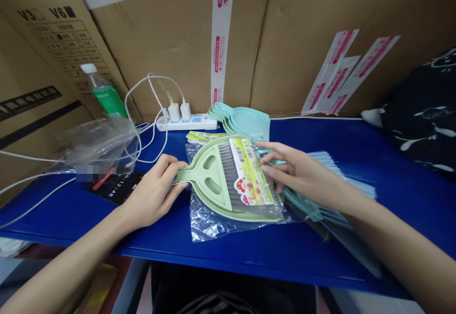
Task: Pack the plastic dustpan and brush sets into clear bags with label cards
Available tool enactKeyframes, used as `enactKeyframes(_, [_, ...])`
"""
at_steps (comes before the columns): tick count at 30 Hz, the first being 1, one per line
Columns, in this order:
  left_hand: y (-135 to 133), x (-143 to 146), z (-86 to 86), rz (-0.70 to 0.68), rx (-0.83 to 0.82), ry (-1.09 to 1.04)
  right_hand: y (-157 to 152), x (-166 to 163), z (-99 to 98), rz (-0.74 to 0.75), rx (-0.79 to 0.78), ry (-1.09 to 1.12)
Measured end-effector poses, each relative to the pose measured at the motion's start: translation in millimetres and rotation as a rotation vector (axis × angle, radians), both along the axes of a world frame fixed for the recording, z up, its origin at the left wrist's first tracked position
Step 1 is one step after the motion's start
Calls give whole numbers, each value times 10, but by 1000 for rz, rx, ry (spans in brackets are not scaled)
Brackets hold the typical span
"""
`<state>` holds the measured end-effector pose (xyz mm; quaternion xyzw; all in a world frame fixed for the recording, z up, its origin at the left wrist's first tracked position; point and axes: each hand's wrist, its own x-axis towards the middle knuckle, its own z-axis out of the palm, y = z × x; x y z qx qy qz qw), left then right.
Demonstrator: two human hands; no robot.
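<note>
A light green dustpan (194, 174) with a matching hand brush (213, 174) nested in it lies over a clear plastic bag (206, 226). My left hand (156, 190) grips their handles, thumb and fingers closed around the end. A yellow-green printed label card (252, 174) covers part of the brush's grey bristles. My right hand (292, 171) is by the card's right edge, its fingers curved and somewhat apart; whether they pinch the plastic film cannot be made out. Beneath my right forearm lie light blue brushes (320, 209), partly hidden.
Stacked blue and green dustpans (251, 121) stand behind, near a white power strip (195, 122) with chargers and cables. At left are a phone (117, 188), crumpled plastic bags (96, 145) and a bottle (107, 95). Cardboard boxes (171, 43) wall the back; a dark patterned cloth item (423, 114) is right.
</note>
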<state>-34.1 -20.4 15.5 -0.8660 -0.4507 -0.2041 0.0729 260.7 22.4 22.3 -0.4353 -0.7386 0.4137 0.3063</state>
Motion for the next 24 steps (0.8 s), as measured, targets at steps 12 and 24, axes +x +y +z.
enactKeyframes(12, [4, -12, -25, -11, -20, 11, 23, -18, -17, 35, -62, -30])
enactKeyframes(24, [-14, -27, -13, -47, -29, 4, 44, -30, -90, -22, -194, 23])
